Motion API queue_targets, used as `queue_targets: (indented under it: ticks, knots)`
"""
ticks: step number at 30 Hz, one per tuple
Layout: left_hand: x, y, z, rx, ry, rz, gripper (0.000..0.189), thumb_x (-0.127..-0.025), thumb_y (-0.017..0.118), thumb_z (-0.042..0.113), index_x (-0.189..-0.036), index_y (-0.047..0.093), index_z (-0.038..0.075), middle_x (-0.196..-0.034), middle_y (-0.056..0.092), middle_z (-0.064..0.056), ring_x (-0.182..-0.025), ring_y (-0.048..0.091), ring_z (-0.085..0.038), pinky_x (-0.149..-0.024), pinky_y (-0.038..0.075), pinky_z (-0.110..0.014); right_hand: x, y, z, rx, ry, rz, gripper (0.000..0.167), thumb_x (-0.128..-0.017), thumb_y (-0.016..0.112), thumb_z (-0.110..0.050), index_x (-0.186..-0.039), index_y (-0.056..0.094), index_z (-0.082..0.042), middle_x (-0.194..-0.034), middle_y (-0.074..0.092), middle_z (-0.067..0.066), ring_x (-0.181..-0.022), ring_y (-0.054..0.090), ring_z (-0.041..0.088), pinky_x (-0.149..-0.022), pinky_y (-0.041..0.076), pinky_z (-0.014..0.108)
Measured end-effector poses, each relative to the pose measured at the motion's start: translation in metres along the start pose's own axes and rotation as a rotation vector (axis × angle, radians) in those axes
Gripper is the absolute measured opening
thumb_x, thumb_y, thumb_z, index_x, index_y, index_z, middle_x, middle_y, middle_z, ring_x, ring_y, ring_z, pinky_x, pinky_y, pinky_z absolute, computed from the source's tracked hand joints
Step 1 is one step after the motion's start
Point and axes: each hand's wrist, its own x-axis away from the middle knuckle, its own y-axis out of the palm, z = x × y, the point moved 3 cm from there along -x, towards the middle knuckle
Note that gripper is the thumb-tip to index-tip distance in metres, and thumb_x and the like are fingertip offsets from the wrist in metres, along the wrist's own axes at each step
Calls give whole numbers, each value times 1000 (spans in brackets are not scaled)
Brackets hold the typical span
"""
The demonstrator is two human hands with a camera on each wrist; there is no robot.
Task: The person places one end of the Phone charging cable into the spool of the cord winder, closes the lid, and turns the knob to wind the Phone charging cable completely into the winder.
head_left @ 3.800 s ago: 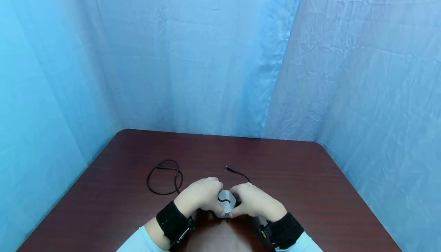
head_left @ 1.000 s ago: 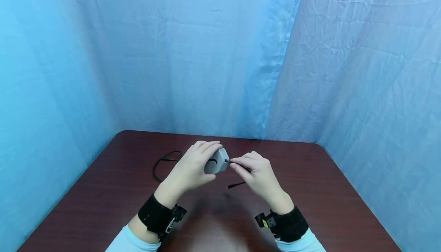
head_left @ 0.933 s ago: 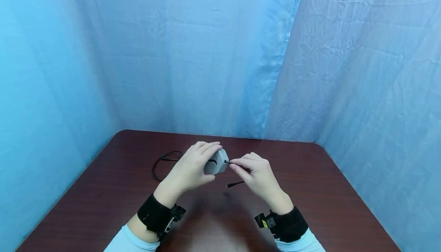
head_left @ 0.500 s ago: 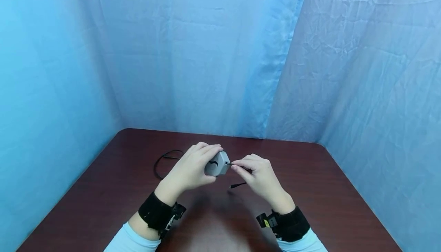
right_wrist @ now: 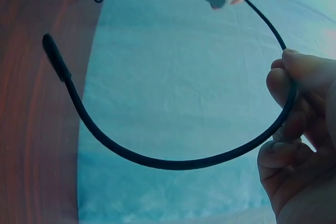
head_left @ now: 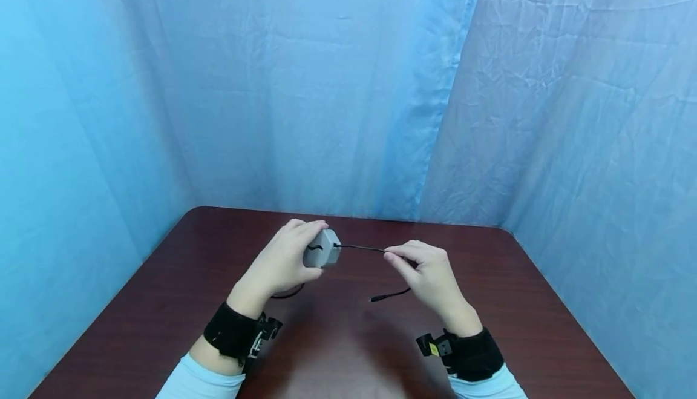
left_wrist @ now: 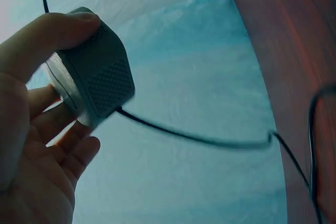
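Both hands moved apart: the left hand (head_left: 280, 261) curls round the gray box (head_left: 323, 250) above the desk (head_left: 179, 302), the right hand (head_left: 430, 272) pinches the black cord (head_left: 360, 247) running right from it, roughly along the far edge.

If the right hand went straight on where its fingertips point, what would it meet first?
Likely the grey case in the left hand, where the black cable meets it; exact depth is unclear.

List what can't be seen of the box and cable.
Head view: part of the box, covered by the left hand.
Head view: exact shape of the plug, too small.
Right wrist view: part of the box, cut off by the top edge.
Left wrist view: far end of the cable, beyond the edges.
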Motion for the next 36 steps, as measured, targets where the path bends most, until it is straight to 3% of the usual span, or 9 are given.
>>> queue_targets:
  ticks: [6, 16, 18, 23, 26, 29, 36]
  knots:
    - [-1, -3, -4, 19, 4, -2, 77, -74, 88, 23, -142, 55, 11, -129, 64, -1, -116, 51, -21, -87, 49, -40, -1, -3, 3, 2, 33, -15, 12, -94, 76, -14, -104, 81, -18, -91, 71, -13, -69, 56, 3, -57, 44, 22]
    - [-1, -5, 3, 21, 41, 48, 77, -74, 89, 19, -141, 55, 8, -137, 58, -6, -120, 51, -25, -90, 49, -41, 2, -3, 4, -2, 77, -55, 12, -94, 76, -14, -104, 80, -19, -83, 65, -16, -62, 49, 5, -54, 44, 24]
    - [0, -4, 5, 17, 48, 48, 77, -73, 89, 18, -141, 55, 7, -137, 58, -6, -121, 51, -25, -92, 49, -41, 5, -1, 5, 6, 106, -106, 13, -93, 77, -14, -105, 79, -18, -88, 68, -15, -65, 52, 4, -57, 47, 24]
    - [3, -2, 10, -9, 82, -5, 75, -73, 88, 16, -141, 55, 8, -136, 58, -5, -120, 51, -24, -96, 44, -46, 9, 3, 7, -7, 217, -320, 18, -94, 76, -17, -112, 77, -17, -99, 70, -12, -72, 58, 5, -63, 51, 27]
    - [4, -1, 10, -21, 89, -34, 75, -72, 87, 15, -141, 56, 9, -136, 58, -4, -120, 50, -23, -98, 42, -48, 10, 2, 7, -19, 255, -373, 20, -95, 75, -19, -115, 76, -17, -100, 68, -12, -76, 59, 5, -66, 52, 27]
    - [4, -2, 10, -33, 97, -32, 76, -72, 87, 14, -141, 56, 9, -137, 57, -4, -121, 49, -23, -99, 41, -49, 9, -1, 4, -13, 236, -308, 22, -95, 75, -20, -116, 75, -16, -100, 68, -12, -76, 60, 5, -66, 53, 27]
    - [2, -6, 13, -37, 141, 23, 78, -71, 88, 10, -141, 54, 6, -138, 56, -7, -122, 49, -26, -99, 41, -50, 1, -6, -9, 17, 96, -87, 26, -94, 76, -15, -120, 73, -13, -99, 70, -4, -73, 60, 5, -61, 53, 25]
